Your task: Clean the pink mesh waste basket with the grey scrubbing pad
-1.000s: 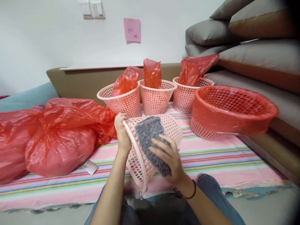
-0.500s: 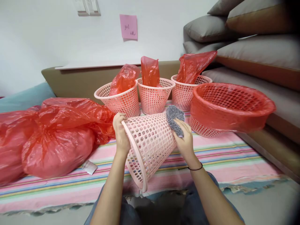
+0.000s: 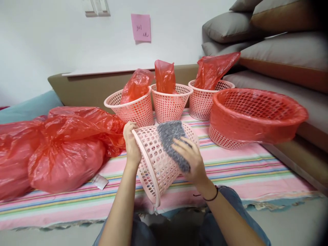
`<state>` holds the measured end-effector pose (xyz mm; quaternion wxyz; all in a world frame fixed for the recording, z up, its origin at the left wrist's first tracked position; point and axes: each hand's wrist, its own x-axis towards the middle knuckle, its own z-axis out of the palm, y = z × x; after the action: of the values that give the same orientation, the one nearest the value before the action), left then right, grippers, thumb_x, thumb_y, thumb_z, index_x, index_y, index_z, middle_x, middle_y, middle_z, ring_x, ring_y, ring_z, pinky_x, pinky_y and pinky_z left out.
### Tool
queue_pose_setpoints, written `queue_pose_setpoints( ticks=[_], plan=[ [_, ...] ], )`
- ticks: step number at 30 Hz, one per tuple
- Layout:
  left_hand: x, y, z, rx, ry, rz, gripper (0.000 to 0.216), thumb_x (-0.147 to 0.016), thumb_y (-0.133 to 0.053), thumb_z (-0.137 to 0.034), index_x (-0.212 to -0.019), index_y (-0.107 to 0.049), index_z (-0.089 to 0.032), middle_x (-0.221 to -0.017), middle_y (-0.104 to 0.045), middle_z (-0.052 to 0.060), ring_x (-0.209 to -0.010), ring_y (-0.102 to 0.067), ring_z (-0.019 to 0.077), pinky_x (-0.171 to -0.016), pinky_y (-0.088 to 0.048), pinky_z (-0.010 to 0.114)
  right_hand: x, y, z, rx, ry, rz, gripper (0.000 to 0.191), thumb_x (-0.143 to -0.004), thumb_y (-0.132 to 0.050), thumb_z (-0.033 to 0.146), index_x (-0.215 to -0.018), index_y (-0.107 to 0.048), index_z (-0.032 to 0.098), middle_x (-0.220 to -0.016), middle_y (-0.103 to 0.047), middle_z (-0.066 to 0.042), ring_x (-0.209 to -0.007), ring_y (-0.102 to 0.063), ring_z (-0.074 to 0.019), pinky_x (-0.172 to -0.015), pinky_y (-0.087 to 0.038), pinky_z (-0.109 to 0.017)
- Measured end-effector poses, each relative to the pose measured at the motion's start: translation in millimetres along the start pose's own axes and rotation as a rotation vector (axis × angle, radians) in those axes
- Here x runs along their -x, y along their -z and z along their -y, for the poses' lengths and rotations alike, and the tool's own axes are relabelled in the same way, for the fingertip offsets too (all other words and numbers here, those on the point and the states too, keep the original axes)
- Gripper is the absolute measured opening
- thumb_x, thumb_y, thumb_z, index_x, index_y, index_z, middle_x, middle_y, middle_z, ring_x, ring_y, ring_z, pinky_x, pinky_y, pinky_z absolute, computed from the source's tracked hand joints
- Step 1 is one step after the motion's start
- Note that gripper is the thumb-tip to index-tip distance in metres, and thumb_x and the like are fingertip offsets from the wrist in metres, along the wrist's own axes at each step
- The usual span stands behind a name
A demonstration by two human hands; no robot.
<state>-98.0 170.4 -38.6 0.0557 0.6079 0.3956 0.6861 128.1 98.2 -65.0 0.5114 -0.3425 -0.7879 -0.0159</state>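
Note:
A pink perforated plastic wastebasket (image 3: 164, 171) lies tilted on its side in front of me, its open mouth facing lower left. My left hand (image 3: 132, 145) grips its rim at the upper left. With its fingers spread over it, my right hand (image 3: 191, 160) presses a grey fuzzy cleaning cloth (image 3: 170, 138) against the basket's outer wall. The palm side of the right hand is hidden. A dark band circles the right wrist.
Behind stand three pink baskets (image 3: 170, 106) with red plastic bags (image 3: 164, 77) in them. At right is a basket lined with a red bag (image 3: 235, 119), beside stacked cushions (image 3: 287, 51). Filled red bags (image 3: 66, 164) lie left on the striped cloth (image 3: 230, 177).
My right hand has slid the grey cloth leftward along the basket wall, from near its base toward the middle. The left hand keeps its hold on the rim.

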Motion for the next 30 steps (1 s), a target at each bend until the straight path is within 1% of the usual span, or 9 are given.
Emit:
queue_pose_setpoints(
  ticks=[4, 7, 10, 15, 17, 19, 21, 26, 30],
  plan=[
    [1, -1, 1, 0.028, 0.01, 0.012, 0.039, -0.098, -0.029, -0.054, -0.103, -0.055, -0.024, -0.119, -0.053, 0.006, -0.119, -0.049, 0.0209, -0.112, -0.033, 0.039, 1, 0, -46, 0.143, -0.283, -0.171, 0.044, -0.09, -0.055, 0.036, -0.13, -0.061, 0.021, -0.135, -0.061, -0.009, -0.127, -0.049, -0.0293, -0.11, -0.04, -0.055],
    [2, -4, -1, 0.038, -0.019, -0.007, 0.037, -0.099, -0.029, -0.051, -0.101, -0.055, -0.024, -0.116, -0.054, 0.005, -0.118, -0.048, 0.0202, -0.112, -0.031, 0.038, 4, -1, -55, 0.185, -0.362, -0.23, 0.041, -0.089, -0.055, 0.033, -0.128, -0.063, 0.02, -0.133, -0.063, -0.01, -0.124, -0.051, -0.0295, -0.109, -0.04, -0.057],
    [3, -6, -1, 0.026, -0.018, -0.035, 0.036, -0.1, -0.027, -0.049, -0.102, -0.054, -0.024, -0.117, -0.053, 0.005, -0.119, -0.048, 0.0197, -0.112, -0.031, 0.038, 6, -4, -29, 0.149, -0.25, -0.178, 0.044, -0.088, -0.057, 0.036, -0.13, -0.06, 0.022, -0.137, -0.06, -0.009, -0.13, -0.045, -0.0319, -0.11, -0.038, -0.058],
    [0, -6, 1, 0.007, 0.009, -0.062, 0.038, -0.101, -0.024, -0.048, -0.1, -0.052, -0.023, -0.115, -0.053, 0.006, -0.116, -0.05, 0.0184, -0.112, -0.032, 0.037, 7, -9, 35, -0.066, 0.096, 0.04, 0.047, -0.094, -0.043, 0.039, -0.138, -0.052, 0.026, -0.144, -0.054, -0.005, -0.137, -0.039, -0.0334, -0.111, -0.036, -0.058],
    [-1, -5, 2, 0.001, 0.019, -0.065, 0.039, -0.101, -0.025, -0.05, -0.1, -0.053, -0.023, -0.114, -0.054, 0.006, -0.115, -0.05, 0.0181, -0.112, -0.032, 0.036, 6, -9, 42, -0.096, 0.158, 0.066, 0.047, -0.095, -0.041, 0.039, -0.139, -0.05, 0.027, -0.144, -0.055, -0.004, -0.138, -0.039, -0.0329, -0.11, -0.037, -0.057],
    [-3, -3, 3, 0.006, 0.023, -0.045, 0.041, -0.1, -0.026, -0.053, -0.099, -0.054, -0.023, -0.112, -0.054, 0.006, -0.114, -0.051, 0.0186, -0.111, -0.033, 0.036, 4, -8, 35, -0.08, 0.152, 0.068, 0.047, -0.094, -0.044, 0.041, -0.139, -0.051, 0.027, -0.143, -0.055, -0.005, -0.137, -0.04, -0.0327, -0.11, -0.038, -0.056],
    [-3, -2, 4, 0.028, 0.039, -0.014, 0.043, -0.098, -0.027, -0.057, -0.099, -0.055, -0.023, -0.112, -0.055, 0.006, -0.114, -0.051, 0.0195, -0.111, -0.033, 0.037, 2, -7, 16, -0.014, 0.073, 0.024, 0.048, -0.092, -0.049, 0.042, -0.137, -0.053, 0.025, -0.142, -0.056, -0.006, -0.135, -0.043, -0.0323, -0.11, -0.039, -0.056],
    [-1, -2, 1, 0.048, 0.053, 0.0, 0.046, -0.096, -0.027, -0.061, -0.099, -0.055, -0.024, -0.113, -0.054, 0.005, -0.116, -0.05, 0.0207, -0.11, -0.034, 0.038, 3, -3, -42, 0.177, -0.297, -0.215, 0.041, -0.088, -0.056, 0.033, -0.128, -0.062, 0.021, -0.132, -0.063, -0.009, -0.125, -0.051, -0.03, -0.108, -0.041, -0.056],
    [1, -5, -1, 0.049, 0.003, -0.031, 0.043, -0.097, -0.029, -0.059, -0.098, -0.055, -0.024, -0.111, -0.054, 0.005, -0.116, -0.05, 0.0208, -0.111, -0.033, 0.038, 6, -2, -48, 0.181, -0.367, -0.255, 0.041, -0.088, -0.055, 0.03, -0.127, -0.063, 0.021, -0.132, -0.063, -0.01, -0.124, -0.051, -0.0298, -0.108, -0.04, -0.058]
  ],
)
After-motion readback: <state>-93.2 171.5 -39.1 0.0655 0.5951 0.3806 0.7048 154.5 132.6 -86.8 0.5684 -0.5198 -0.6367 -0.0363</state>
